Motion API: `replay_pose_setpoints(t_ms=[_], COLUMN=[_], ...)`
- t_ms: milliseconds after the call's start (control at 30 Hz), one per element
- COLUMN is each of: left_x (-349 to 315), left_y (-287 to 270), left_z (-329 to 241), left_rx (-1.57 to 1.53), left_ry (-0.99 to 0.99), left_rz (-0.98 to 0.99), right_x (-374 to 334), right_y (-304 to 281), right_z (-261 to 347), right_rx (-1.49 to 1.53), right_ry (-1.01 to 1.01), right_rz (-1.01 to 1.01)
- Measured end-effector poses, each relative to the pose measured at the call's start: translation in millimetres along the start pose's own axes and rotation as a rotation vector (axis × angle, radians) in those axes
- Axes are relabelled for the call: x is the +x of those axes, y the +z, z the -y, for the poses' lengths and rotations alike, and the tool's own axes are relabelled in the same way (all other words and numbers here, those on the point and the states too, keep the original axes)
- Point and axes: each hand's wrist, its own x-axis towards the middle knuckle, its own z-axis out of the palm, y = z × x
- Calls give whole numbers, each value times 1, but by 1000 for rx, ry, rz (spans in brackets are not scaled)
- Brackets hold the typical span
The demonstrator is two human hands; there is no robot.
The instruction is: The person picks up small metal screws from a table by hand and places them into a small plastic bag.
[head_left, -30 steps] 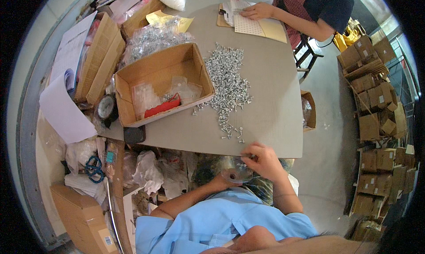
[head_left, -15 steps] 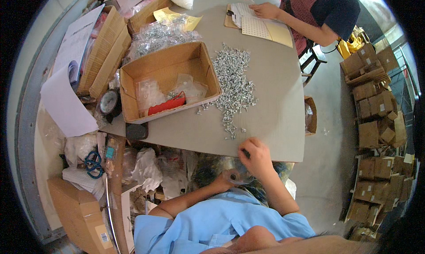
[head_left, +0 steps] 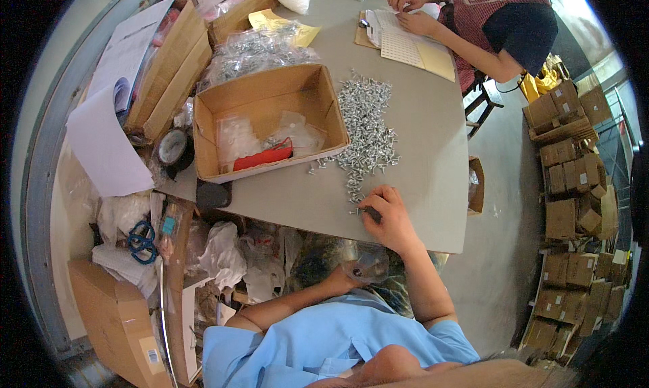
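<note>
Small silver metal screws with flared heads lie in a loose, elongated heap on the grey table, just right of an open brown cardboard box. Right hand: grip partly curled at the heap's near end; whether the fingertips pinch a screw cannot be told. Left hand: grip closed on a clear plastic bag below the table's near edge.

Screws shiny metal; tabletop smooth, matt; box matt cardboard.
</note>
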Motion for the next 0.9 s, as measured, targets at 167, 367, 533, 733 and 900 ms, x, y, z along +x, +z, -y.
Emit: replay_pose_setpoints(t_ms=[167,367,533,733,900], left_x=[0,5,4,5,5], left_y=[-7,3,-2,9,5], left_z=[-26,10,-10,25,12], left_rx=[-39,-100,-63,-126,-159], left_ry=[-170,-55,-55,-74,-71], left_rz=[49,67,44,46,74], right_x=[-13,-29,-8,7,3], right_y=[-1,-16,-13,8,8], right_z=[-1,19,17,9,2], right_rx=[-6,59,182,-3,-12], right_ry=[45,80,239,0,10], right_rz=[-67,209,144,-84,-71])
